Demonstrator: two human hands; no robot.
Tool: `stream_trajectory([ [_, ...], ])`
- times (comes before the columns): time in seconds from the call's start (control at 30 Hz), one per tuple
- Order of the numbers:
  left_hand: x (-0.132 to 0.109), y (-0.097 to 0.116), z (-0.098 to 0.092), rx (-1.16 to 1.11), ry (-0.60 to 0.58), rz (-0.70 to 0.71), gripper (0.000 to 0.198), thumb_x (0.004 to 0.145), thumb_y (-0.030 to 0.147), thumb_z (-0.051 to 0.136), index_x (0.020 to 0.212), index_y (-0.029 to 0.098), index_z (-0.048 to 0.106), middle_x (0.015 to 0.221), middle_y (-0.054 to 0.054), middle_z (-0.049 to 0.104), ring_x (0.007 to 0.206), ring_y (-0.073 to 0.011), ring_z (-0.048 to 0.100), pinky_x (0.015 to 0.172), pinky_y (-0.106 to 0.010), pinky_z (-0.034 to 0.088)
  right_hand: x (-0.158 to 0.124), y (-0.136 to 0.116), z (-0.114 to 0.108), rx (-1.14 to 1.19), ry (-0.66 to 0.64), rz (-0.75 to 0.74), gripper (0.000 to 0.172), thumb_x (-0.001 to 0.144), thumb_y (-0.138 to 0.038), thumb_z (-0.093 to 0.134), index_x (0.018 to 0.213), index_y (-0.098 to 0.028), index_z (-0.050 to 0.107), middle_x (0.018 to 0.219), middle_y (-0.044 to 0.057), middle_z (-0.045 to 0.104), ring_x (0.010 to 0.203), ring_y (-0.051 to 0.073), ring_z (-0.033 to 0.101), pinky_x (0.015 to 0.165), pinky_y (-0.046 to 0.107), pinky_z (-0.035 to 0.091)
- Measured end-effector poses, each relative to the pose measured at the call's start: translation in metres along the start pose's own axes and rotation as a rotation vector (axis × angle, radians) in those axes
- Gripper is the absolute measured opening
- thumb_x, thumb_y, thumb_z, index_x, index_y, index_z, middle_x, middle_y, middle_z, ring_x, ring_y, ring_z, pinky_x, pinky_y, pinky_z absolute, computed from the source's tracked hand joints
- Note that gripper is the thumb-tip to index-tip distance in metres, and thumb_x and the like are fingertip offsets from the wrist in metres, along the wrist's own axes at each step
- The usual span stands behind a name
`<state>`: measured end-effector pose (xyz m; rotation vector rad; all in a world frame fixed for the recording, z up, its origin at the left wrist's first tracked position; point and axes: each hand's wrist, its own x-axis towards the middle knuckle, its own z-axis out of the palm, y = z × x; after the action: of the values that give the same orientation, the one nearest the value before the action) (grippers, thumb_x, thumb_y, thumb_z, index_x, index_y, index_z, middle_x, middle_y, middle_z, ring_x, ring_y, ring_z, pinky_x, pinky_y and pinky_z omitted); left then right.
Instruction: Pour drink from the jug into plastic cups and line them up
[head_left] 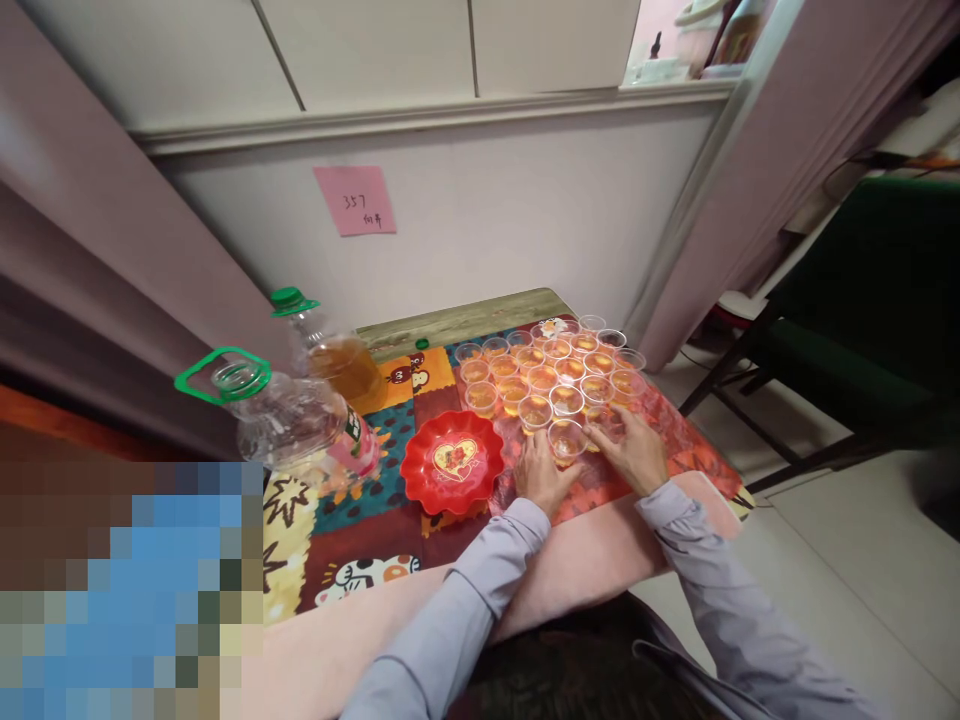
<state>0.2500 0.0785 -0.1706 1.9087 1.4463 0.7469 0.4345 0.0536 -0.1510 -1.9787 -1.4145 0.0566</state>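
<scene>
Several clear plastic cups (pixel 541 377) with amber liquid stand close together in rows on the patterned tablecloth. One cup (pixel 567 441) sits nearest to me, between my hands. On its left side is my left hand (pixel 541 476), fingers pointing forward, thumb apart, near the cup's rim. My right hand (pixel 632 452) lies on the cup's right, its fingers spread and its fingertips close to the cup. Whether either hand touches the cup is hard to make out. A red scalloped dish (pixel 454 462) rests left of my left hand.
At the left stand an uncapped clear bottle (pixel 300 430) with a green handle and a capped bottle (pixel 341 368) of amber liquid. A green cap (pixel 422 343) lies behind the dish. A dark green chair (pixel 862 290) is at the right.
</scene>
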Motion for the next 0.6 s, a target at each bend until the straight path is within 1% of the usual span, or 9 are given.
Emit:
stream_trajectory([
  [0.1, 0.003, 0.001, 0.003, 0.037, 0.003, -0.01, 0.047, 0.078, 0.038, 0.086, 0.114, 0.02, 0.061, 0.117, -0.013, 0.071, 0.117, -0.0324, 0.067, 0.099, -0.045, 0.05, -0.003, 0.002, 0.006, 0.024, -0.012, 0.005, 0.083, 0.096, -0.081, 0.046, 0.138, -0.013, 0.069, 0.122, 0.021, 0.077, 0.102, 0.036, 0.074, 0.087, 0.047, 0.056],
  [0.2, 0.004, -0.001, 0.001, 0.056, 0.013, -0.01, 0.038, 0.085, 0.037, 0.078, 0.115, 0.021, 0.062, 0.118, -0.013, 0.071, 0.117, -0.0308, 0.067, 0.099, -0.043, 0.05, -0.006, 0.005, 0.004, 0.075, -0.03, 0.033, 0.083, 0.096, -0.078, 0.05, 0.146, -0.014, 0.063, 0.126, 0.022, 0.076, 0.096, 0.034, 0.075, 0.088, 0.047, 0.057],
  [0.33, 0.005, -0.006, -0.003, 0.062, 0.024, -0.012, 0.04, 0.084, 0.035, 0.077, 0.118, 0.02, 0.062, 0.12, -0.015, 0.071, 0.119, -0.0313, 0.067, 0.099, -0.043, 0.051, -0.014, 0.011, 0.005, 0.176, -0.066, 0.062, 0.081, 0.093, -0.077, 0.055, 0.143, -0.014, 0.064, 0.122, 0.021, 0.077, 0.087, 0.031, 0.076, 0.085, 0.047, 0.059],
  [0.47, 0.006, -0.007, -0.002, 0.047, 0.026, 0.007, 0.041, 0.083, 0.034, 0.078, 0.119, 0.02, 0.063, 0.12, -0.015, 0.072, 0.12, -0.0322, 0.068, 0.1, -0.046, 0.053, -0.02, 0.015, 0.011, 0.285, -0.118, 0.067, 0.084, 0.087, -0.077, 0.065, 0.142, -0.014, 0.063, 0.123, 0.021, 0.077, 0.084, 0.03, 0.078, 0.082, 0.046, 0.062],
  [0.53, 0.003, -0.006, -0.003, 0.031, 0.025, 0.024, 0.043, 0.081, 0.032, 0.081, 0.118, 0.019, 0.063, 0.119, -0.015, 0.073, 0.118, -0.0332, 0.068, 0.101, -0.049, 0.054, -0.021, 0.015, 0.012, 0.283, -0.123, 0.068, 0.087, 0.087, -0.079, 0.064, 0.143, -0.013, 0.062, 0.125, 0.022, 0.076, 0.088, 0.032, 0.078, 0.084, 0.049, 0.062],
  [0.6, -0.006, -0.007, -0.009, 0.01, 0.031, 0.049, 0.05, 0.077, 0.031, 0.084, 0.121, 0.019, 0.064, 0.12, -0.015, 0.074, 0.118, -0.0339, 0.069, 0.102, -0.051, 0.055, -0.023, 0.014, 0.006, 0.245, -0.069, 0.048, 0.092, 0.087, -0.081, 0.062, 0.147, -0.011, 0.059, 0.131, 0.025, 0.073, 0.099, 0.035, 0.078, 0.089, 0.053, 0.062],
])
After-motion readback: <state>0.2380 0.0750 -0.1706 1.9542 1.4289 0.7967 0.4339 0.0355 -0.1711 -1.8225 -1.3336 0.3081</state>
